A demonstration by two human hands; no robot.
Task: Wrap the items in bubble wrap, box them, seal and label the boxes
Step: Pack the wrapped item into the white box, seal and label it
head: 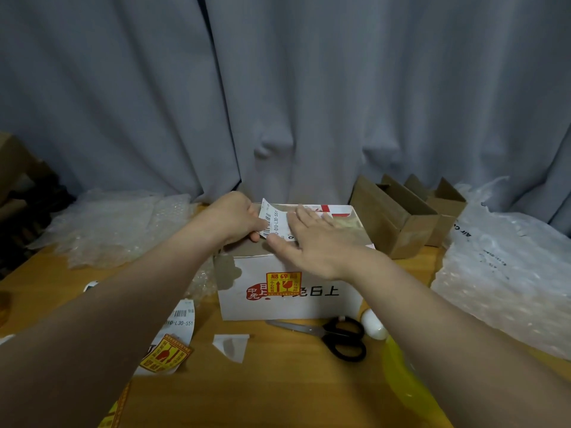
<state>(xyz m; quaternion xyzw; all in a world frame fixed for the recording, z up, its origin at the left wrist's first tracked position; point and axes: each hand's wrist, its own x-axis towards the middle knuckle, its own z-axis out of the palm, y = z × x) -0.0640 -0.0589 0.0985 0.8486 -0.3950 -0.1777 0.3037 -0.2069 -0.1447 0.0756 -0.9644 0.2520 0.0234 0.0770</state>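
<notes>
A white cardboard box (290, 301) with red print and a yellow-red fragile sticker (283, 283) on its front stands in the middle of the wooden table. A white barcode label (272, 220) lies half lifted on the box top. My left hand (234, 219) pinches the label's left edge. My right hand (318, 242) lies flat with spread fingers on the label's right part and the box top.
Black-handled scissors (333, 333) lie in front of the box, with a white egg-shaped object (374, 324) beside them. Spare labels and stickers (173, 338) and a paper scrap (231, 345) lie front left. Bubble wrap (114, 227) sits left and right (506, 273). Open brown boxes (408, 217) stand back right.
</notes>
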